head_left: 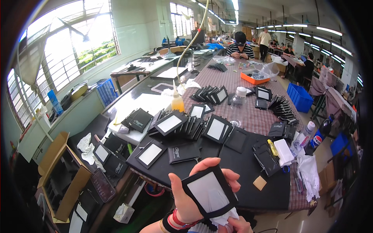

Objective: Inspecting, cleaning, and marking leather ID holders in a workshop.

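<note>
My left hand (pixel 185 202), with red and dark bands on its wrist, is closed around a black card holder (pixel 208 190) with a pale clear window. Its thumb lies along the left edge and its fingers come round the far and right edges. At the lower edge of the picture, my right hand (pixel 240 225) pinches a white cloth (pixel 224 218) against the bottom of the card holder. Beyond my hands, a black zip wallet (pixel 184 153) and another windowed card holder (pixel 151 153) lie on the table.
Stacked card holders (pixel 186 126) cover the middle of the table. A yellow-liquid bottle (pixel 177 101) and a clear pump bottle (pixel 237 103) stand behind. Drink bottles (pixel 320 134) are at right, near a tan square (pixel 259 183). An open cardboard box (pixel 64 178) sits left. A person (pixel 241 48) works at the far end.
</note>
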`<action>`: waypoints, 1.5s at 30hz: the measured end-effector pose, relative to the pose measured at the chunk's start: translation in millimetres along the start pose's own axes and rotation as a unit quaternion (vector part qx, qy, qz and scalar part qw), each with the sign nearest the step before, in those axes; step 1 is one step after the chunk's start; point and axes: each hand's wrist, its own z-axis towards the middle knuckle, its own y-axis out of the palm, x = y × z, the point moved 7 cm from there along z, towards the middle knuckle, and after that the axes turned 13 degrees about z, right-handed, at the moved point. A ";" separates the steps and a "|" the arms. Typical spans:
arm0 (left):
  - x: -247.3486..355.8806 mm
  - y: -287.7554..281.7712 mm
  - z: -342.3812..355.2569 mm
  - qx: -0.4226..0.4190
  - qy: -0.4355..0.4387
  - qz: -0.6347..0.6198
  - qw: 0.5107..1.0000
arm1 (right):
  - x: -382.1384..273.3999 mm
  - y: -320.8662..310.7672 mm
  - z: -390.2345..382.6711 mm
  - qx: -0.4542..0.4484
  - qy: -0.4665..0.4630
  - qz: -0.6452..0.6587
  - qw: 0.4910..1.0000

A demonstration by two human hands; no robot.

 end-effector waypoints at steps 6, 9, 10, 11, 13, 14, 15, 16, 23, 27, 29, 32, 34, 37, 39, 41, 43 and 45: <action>-1.5 3.3 -4.9 -0.016 0.009 0.003 1.000 | 2.0 4.3 -13.3 0.039 0.016 -0.059 0.997; 1.2 2.3 -4.3 -0.032 0.012 0.004 0.999 | 34.3 11.1 -30.5 0.126 0.248 0.282 0.918; 4.1 2.7 -3.1 -0.054 0.023 -0.014 0.998 | 35.8 12.4 -27.7 0.095 0.300 0.337 0.887; 7.5 2.1 -0.9 -0.076 0.033 -0.031 0.996 | 34.7 15.4 -26.9 0.111 0.348 0.412 0.835; 13.4 5.6 2.5 -0.100 0.050 -0.050 0.992 | 34.4 24.0 -29.5 0.061 0.415 0.446 0.790; 13.2 6.8 3.1 -0.102 0.046 -0.047 0.993 | 42.4 22.9 -45.8 -0.004 0.437 0.407 0.802; 13.0 7.6 3.4 -0.104 0.043 -0.043 0.993 | 44.4 25.9 -51.1 -0.071 0.456 0.366 0.808; 12.8 8.5 3.8 -0.105 0.040 -0.039 0.993 | 44.3 23.2 -51.4 -0.088 0.437 0.319 0.837; 2.5 15.8 -1.6 -0.076 -0.044 0.052 0.995 | 28.9 17.5 -21.1 -0.101 0.304 0.224 0.920; 0.5 19.3 -10.8 -0.062 -0.007 -0.025 0.998 | 23.6 19.3 -15.8 -0.066 0.335 0.290 0.894; 2.3 20.5 -10.4 -0.072 0.016 -0.011 0.997 | 22.9 17.9 -15.5 -0.052 0.325 0.273 0.904; 1.8 20.7 -10.0 -0.068 0.019 -0.026 0.997 | 23.9 16.9 -18.1 -0.036 0.323 0.259 0.909; -0.3 22.0 -10.0 -0.067 -0.002 -0.011 0.998 | 22.2 17.6 -13.8 -0.037 0.333 0.288 0.897; -3.2 22.0 -11.8 -0.076 -0.036 0.019 0.996 | 20.4 17.8 -11.8 -0.038 0.314 0.294 0.902; -6.5 18.6 -14.1 -0.077 -0.034 -0.024 0.996 | 20.8 18.0 -13.8 -0.036 0.322 0.287 0.901; -5.7 22.4 -13.0 -0.077 -0.050 0.011 0.996 | 21.0 17.7 -15.6 -0.029 0.324 0.275 0.905; -4.5 25.2 -13.9 -0.078 -0.061 0.053 0.994 | 20.5 16.9 -15.6 -0.016 0.319 0.258 0.912; -4.6 25.5 -15.1 -0.080 -0.070 0.098 0.989 | 19.4 17.9 -14.3 -0.007 0.326 0.285 0.901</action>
